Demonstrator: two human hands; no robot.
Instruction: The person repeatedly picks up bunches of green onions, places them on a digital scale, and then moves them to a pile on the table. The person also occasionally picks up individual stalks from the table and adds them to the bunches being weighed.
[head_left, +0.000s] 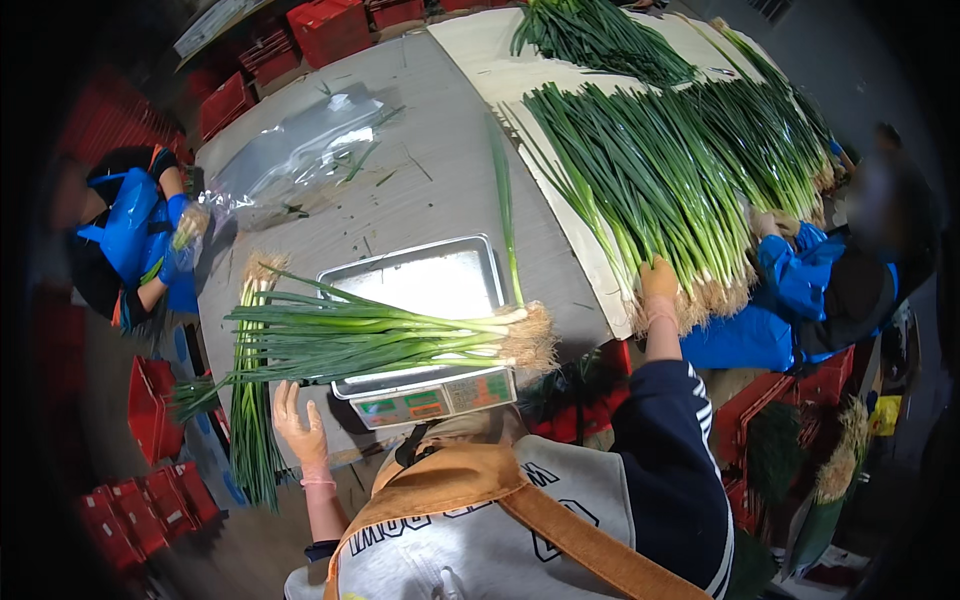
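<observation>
A bunch of spring onions (390, 337) lies across the steel pan of a digital scale (431, 401), roots to the right, leaves to the left. My left hand (301, 427), in a thin glove, is beside the leaf ends at the scale's left, fingers apart, holding nothing. At the right, my right hand (658, 283), also gloved, reaches to the lower stems of a wide row of spring onions (637, 187); whether its fingers are closed round any stems is hard to tell. Another bunch (251, 375) lies at the table's left edge, partly under the leaves on the scale.
Clear plastic bags (315, 142) and leaf scraps lie on the grey table (442, 150). More spring onions (600, 37) lie on the pale board at the back. A co-worker (135, 225) at the left holds a bagged bunch; another (817, 277) stands close right of my right arm. Red crates (330, 34) surround the table.
</observation>
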